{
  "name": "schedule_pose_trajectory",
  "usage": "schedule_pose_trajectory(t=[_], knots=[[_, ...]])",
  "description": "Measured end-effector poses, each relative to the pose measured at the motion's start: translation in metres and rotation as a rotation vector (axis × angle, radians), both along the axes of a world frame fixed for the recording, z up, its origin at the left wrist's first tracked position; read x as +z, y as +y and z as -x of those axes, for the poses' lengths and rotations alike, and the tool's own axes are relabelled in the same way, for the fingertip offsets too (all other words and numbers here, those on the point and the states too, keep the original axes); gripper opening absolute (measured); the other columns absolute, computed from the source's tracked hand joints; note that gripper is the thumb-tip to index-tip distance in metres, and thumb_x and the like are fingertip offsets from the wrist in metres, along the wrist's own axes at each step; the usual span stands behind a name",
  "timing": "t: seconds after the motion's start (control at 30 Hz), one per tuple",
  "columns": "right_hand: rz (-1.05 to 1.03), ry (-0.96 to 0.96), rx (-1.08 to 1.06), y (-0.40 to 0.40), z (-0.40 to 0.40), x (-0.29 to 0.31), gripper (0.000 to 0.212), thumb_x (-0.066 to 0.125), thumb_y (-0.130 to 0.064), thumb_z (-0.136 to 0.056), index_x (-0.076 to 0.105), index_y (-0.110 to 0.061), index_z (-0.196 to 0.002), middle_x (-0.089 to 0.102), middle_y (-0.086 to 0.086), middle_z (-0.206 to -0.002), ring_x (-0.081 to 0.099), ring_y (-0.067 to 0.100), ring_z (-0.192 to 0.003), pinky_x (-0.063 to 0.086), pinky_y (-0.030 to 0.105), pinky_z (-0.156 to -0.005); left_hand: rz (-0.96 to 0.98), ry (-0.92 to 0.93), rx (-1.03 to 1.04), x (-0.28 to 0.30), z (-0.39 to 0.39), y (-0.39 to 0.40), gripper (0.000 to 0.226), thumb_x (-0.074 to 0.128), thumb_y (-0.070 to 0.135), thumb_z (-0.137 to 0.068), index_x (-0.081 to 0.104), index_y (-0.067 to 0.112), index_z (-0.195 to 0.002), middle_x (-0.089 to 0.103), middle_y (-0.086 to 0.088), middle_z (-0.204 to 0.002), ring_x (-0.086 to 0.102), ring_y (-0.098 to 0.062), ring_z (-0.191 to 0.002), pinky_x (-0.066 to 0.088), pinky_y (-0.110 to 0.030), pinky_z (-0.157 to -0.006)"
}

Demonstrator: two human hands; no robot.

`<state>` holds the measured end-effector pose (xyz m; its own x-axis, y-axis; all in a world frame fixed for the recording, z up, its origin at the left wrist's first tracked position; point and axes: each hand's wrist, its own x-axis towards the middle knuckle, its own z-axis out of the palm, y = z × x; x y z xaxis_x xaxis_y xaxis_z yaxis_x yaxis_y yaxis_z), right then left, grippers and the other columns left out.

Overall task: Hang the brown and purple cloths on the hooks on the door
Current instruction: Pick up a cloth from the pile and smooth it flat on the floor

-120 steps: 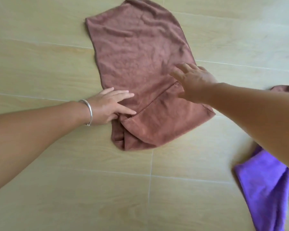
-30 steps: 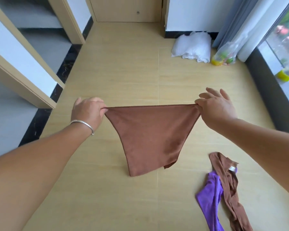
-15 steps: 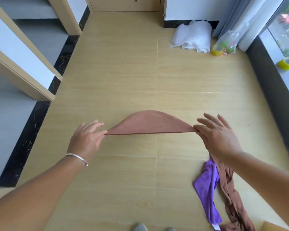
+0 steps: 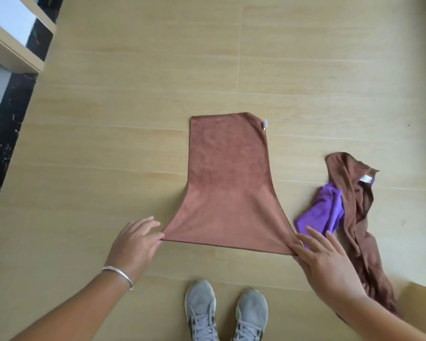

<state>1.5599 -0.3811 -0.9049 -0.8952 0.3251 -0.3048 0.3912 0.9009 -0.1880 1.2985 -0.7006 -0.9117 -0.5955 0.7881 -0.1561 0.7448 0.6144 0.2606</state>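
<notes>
Brown cloth (image 4: pixel 228 185) lies flat mid-floor, left hand (image 4: pixel 135 244) and right hand (image 4: pixel 326 259) each pinching a near corner, purple cloth (image 4: pixel 322 210) crumpled toward the floor's right edge; a loose pinch could drop a corner when lifting.

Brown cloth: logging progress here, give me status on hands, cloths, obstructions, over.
Left hand and right hand each pinch a near corner of the brown cloth, spread on the floor. Purple cloth tangled with second brown cloth, right. Nothing obstructing.
</notes>
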Motion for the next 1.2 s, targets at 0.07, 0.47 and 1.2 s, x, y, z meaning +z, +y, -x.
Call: schedule_pose_trajectory(t=[0.07,0.47,1.2], knots=[[0.018,-0.034,-0.009,-0.011,-0.015,-0.026,0.073,0.008,-0.05,-0.101,0.076,-0.024,-0.093,0.071,-0.001,-0.104,0.063,0.029,-0.113,0.047,0.051,-0.097,0.026,-0.028,-0.011,-0.026,-0.019,-0.012,0.019,0.091,0.01,-0.058,0.075,0.013,-0.068,0.072,-0.008,-0.089,0.07,-0.029,-0.089,0.056,-0.038,-0.076],[0.037,0.126,-0.192,0.021,0.046,-0.127,0.004,0.077,-0.015,-0.08,0.074,-0.014,-0.083,0.071,0.006,-0.101,0.061,0.034,-0.112,0.045,0.052,-0.096,-0.017,-0.115,0.255,-0.115,0.014,0.026,0.044,0.037,0.036,-0.085,0.068,0.005,-0.081,0.066,-0.013,-0.103,0.063,-0.035,-0.089,0.051,-0.041,-0.081],[-0.057,0.212,0.087,0.092,0.212,-0.354,0.063,0.045,-0.054,-0.092,0.035,-0.026,-0.148,0.025,0.004,-0.158,0.021,0.023,-0.146,0.018,0.046,-0.118,0.038,0.165,-0.056,-0.356,0.096,0.178,0.074,0.035,0.064,-0.086,0.016,0.033,-0.151,0.014,-0.006,-0.16,0.016,-0.023,-0.146,0.014,-0.053,-0.115]])
